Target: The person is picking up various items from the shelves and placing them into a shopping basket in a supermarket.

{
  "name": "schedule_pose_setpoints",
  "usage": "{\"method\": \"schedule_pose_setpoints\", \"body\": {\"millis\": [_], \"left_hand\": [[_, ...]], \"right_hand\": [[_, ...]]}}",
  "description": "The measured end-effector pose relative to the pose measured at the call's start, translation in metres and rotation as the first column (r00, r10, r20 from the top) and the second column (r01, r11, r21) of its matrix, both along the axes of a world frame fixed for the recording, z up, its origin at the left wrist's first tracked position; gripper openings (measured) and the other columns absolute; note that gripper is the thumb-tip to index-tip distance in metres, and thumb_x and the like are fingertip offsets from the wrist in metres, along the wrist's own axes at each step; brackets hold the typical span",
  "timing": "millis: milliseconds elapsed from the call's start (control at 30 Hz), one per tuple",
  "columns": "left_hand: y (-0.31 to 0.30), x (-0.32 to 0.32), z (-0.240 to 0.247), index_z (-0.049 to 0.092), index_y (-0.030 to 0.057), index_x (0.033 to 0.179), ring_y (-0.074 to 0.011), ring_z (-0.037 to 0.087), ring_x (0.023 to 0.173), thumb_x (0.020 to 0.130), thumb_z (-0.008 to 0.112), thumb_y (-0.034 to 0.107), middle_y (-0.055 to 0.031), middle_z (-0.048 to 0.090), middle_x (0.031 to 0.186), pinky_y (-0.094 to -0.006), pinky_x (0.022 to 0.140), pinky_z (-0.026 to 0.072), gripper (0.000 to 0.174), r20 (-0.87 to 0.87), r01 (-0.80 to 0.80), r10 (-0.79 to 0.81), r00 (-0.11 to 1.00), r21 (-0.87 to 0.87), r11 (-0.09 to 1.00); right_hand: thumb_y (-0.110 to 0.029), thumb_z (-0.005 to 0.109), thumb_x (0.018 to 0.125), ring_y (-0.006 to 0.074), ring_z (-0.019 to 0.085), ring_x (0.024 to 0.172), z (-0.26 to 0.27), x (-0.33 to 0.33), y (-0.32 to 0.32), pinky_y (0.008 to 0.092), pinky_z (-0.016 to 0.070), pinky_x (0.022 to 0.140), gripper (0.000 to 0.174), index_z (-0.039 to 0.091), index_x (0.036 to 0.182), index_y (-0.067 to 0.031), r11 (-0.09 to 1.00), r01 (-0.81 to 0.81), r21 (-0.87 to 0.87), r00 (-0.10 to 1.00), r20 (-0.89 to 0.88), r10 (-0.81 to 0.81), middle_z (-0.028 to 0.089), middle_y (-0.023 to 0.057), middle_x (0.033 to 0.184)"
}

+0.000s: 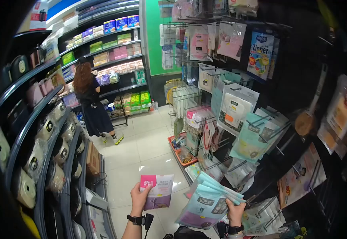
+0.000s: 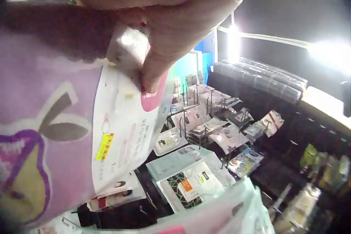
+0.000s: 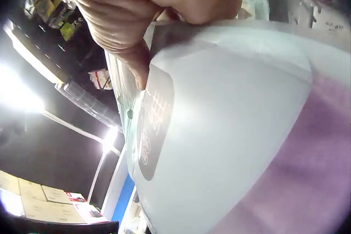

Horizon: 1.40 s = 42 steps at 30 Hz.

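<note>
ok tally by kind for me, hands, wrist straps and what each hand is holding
Hands: 2, left hand and right hand
Black wrist straps: 2, left and right
Pink-and-purple packet: 1, in the left hand
Bundle of teal packets: 1, in the right hand; its overlapping packets can't be counted
Total: 6, bundle counted as one

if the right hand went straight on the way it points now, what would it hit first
Besides the teal packets it grips, the right hand would probably first meet the clear-fronted hanging packets just ahead, though the depth between is hard to judge.
</note>
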<state>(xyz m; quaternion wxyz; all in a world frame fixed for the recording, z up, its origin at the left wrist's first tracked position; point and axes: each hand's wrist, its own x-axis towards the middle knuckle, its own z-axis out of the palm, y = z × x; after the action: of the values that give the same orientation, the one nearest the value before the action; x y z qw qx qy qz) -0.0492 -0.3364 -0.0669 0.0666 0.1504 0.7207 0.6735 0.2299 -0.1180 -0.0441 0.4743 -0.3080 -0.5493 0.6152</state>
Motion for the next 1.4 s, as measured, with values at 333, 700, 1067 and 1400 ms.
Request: {"method": "schedule_pose_setpoints", "body": {"millis": [333,700,1067,1400], "left_hand": [[0.156,-0.135,-0.067,0.061,-0.0016,0.091,-0.0086,0.058,0.067,0.082,0.064,0.013,-0.005,0.064,0.08,-0.0229,0.059,0.0467,0.017,0.121,0.336,-0.334,0.935,-0.001,0.942],[0.316,-0.24,-0.081,0.06,-0.0021,0.1,-0.0095,0.06,0.076,0.086,0.06,0.014,-0.0059,0.064,0.089,-0.0234,0.066,0.0477,0.021,0.28,0.748,-0.805,0.523,0.3,0.591],[0.377,-0.278,-0.078,0.06,0.0004,0.098,-0.0085,0.058,0.076,0.087,0.059,0.013,-0.0039,0.064,0.089,-0.0225,0.068,0.0455,0.016,0.394,0.743,-0.856,0.335,0.449,0.497],[0.355,-0.294,-0.077,0.06,-0.0001,0.099,-0.0061,0.057,0.078,0.086,0.06,0.011,-0.0025,0.064,0.089,-0.0223,0.069,0.045,0.018,0.17,0.858,-0.875,0.454,0.182,0.481]], "right_hand": [[0.007,0.067,0.071,0.0192,0.059,0.09,0.012,-0.07,0.043,0.0303,0.0459,0.081,0.04,0.049,0.107,0.0038,0.946,0.301,-0.117,0.942,-0.121,-0.315,0.06,0.0132,0.102],[0.002,0.065,0.075,0.0202,0.057,0.096,-0.003,-0.147,-0.008,0.0319,0.0426,0.087,0.04,0.049,0.111,0.0037,0.584,0.81,-0.041,0.579,-0.092,-0.81,0.057,0.013,0.109],[-0.003,0.06,0.082,0.0193,0.058,0.095,0.012,-0.221,-0.051,0.0304,0.0451,0.084,0.035,0.05,0.114,0.0052,0.447,0.894,-0.02,0.443,-0.102,-0.891,0.058,0.0128,0.109],[-0.003,0.062,0.08,0.0206,0.056,0.097,0.012,-0.203,-0.028,0.0324,0.0438,0.088,0.037,0.049,0.114,0.0052,0.44,0.895,-0.07,0.411,-0.25,-0.877,0.057,0.0129,0.109]]}}
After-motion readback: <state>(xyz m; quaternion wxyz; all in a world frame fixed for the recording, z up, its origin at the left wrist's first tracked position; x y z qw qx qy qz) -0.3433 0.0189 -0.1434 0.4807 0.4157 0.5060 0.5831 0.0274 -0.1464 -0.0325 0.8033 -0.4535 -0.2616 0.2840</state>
